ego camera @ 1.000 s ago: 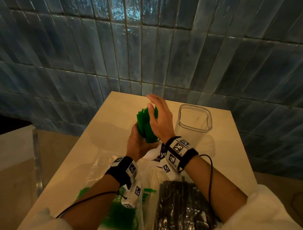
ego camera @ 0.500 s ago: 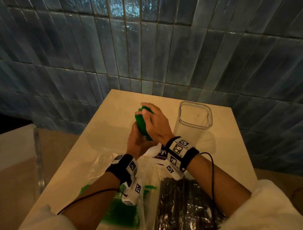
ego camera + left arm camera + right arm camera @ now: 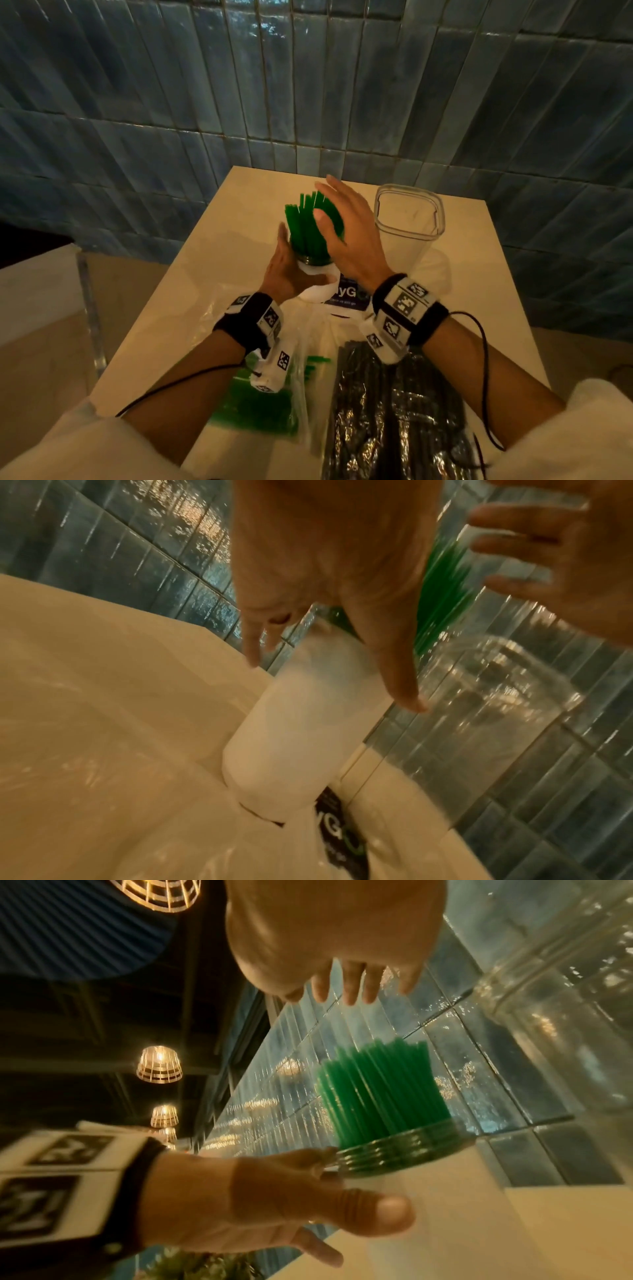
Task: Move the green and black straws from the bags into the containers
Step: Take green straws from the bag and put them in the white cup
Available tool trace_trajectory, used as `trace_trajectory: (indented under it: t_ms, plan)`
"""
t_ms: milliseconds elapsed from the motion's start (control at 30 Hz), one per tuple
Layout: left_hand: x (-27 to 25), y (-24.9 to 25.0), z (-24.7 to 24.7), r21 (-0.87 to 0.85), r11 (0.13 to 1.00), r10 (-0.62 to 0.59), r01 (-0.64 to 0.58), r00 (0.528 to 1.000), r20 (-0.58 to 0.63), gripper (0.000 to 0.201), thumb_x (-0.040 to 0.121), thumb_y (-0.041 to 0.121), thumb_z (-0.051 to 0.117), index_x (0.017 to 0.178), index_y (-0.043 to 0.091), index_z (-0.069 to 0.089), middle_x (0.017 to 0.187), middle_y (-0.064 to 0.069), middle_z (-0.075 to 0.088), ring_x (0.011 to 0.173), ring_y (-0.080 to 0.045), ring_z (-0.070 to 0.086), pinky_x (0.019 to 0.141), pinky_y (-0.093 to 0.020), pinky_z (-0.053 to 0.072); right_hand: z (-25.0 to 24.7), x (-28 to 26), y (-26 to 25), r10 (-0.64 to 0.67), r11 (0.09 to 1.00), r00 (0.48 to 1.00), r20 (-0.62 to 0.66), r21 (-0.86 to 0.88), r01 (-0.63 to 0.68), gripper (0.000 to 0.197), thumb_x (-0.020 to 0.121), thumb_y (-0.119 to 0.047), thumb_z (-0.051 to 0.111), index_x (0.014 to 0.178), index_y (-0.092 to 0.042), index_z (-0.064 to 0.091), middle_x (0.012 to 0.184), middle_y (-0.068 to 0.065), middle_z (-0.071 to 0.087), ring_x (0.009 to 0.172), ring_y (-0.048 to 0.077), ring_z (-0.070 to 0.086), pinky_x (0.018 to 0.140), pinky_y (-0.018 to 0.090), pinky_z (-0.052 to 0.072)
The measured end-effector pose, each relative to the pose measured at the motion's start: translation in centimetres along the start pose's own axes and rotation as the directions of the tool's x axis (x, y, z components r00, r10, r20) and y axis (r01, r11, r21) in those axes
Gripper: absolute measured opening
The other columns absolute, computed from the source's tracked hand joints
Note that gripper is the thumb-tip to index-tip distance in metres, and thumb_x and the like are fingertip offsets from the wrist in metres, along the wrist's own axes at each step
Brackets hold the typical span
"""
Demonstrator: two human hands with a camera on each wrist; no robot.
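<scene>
A bundle of green straws (image 3: pixel 310 233) (image 3: pixel 380 1091) stands upright in a white container (image 3: pixel 317 291) (image 3: pixel 298 723) on the table. My left hand (image 3: pixel 286 267) is at the container's left side with its fingers straight; in the left wrist view they look apart from it. My right hand (image 3: pixel 342 233) hovers flat and open against the right side of the straw tops. An empty clear container (image 3: pixel 409 212) stands to the right. A bag of green straws (image 3: pixel 260 404) and a bag of black straws (image 3: pixel 394 411) lie near me.
The cream table (image 3: pixel 212 274) butts against a blue tiled wall (image 3: pixel 308 85). A white ledge with a clear panel (image 3: pixel 85 301) stands beyond the table's left edge. The bags' loose plastic spreads across the near half of the table.
My right hand, which was curled over the straw tops half a second ago, has lifted and spread flat. My left hand has loosened from the container, and the straws fan out.
</scene>
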State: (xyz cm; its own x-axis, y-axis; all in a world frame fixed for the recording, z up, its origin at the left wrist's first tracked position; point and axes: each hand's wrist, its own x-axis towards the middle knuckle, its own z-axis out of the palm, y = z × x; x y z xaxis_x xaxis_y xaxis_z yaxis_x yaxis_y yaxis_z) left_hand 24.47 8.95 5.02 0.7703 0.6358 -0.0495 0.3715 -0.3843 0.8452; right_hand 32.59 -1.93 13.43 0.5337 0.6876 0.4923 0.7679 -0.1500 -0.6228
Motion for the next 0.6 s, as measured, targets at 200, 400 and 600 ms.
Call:
trace_trajectory:
  t_ms: [200, 400, 600]
  plan:
    - [-10.3, -1.4, -2.3, 0.409, 0.857, -0.438, 0.313, 0.861, 0.259, 0.121, 0.064, 0.074, 0.059, 0.147, 0.019, -0.01, 0.156, -0.017, -0.002, 0.138, -0.037, 0.023, 0.111, -0.048, 0.028, -0.5, -9.1, 0.0, 0.294, 0.931, 0.947, 0.128, 0.185, -0.314, 0.01, 0.092, -0.012, 0.049, 0.096, -0.012, 0.059, 0.098, 0.002, 0.057, 0.086, 0.006, 0.053, 0.078, 0.014, 0.045]
    - [-17.3, -4.4, 0.5, 0.626, 0.745, -0.553, 0.232, 0.739, 0.384, 0.1, 0.078, 0.077, 0.035, 0.149, 0.02, -0.006, 0.154, -0.02, -0.013, 0.138, -0.038, 0.024, 0.109, -0.046, 0.032, 3.9, -12.5, 1.1, 0.422, 0.906, 0.501, 0.756, -0.337, -0.254, 0.027, 0.089, -0.009, 0.052, 0.115, -0.006, 0.06, 0.122, 0.008, 0.051, 0.113, 0.023, 0.048, 0.098, 0.031, 0.041]
    - [-16.6, -4.6, 0.3, 0.571, 0.794, -0.502, 0.21, 0.756, 0.42, 0.06, 0.098, 0.043, 0.029, 0.145, 0.013, 0.009, 0.152, -0.017, 0.011, 0.138, -0.039, 0.018, 0.109, -0.043, 0.026, 7.8, -13.0, 0.8, 0.413, 0.91, 0.356, 0.838, -0.395, -0.127, 0.041, 0.081, -0.039, 0.066, 0.104, -0.007, 0.056, 0.108, 0.012, 0.049, 0.097, 0.028, 0.049, 0.09, 0.041, 0.046]
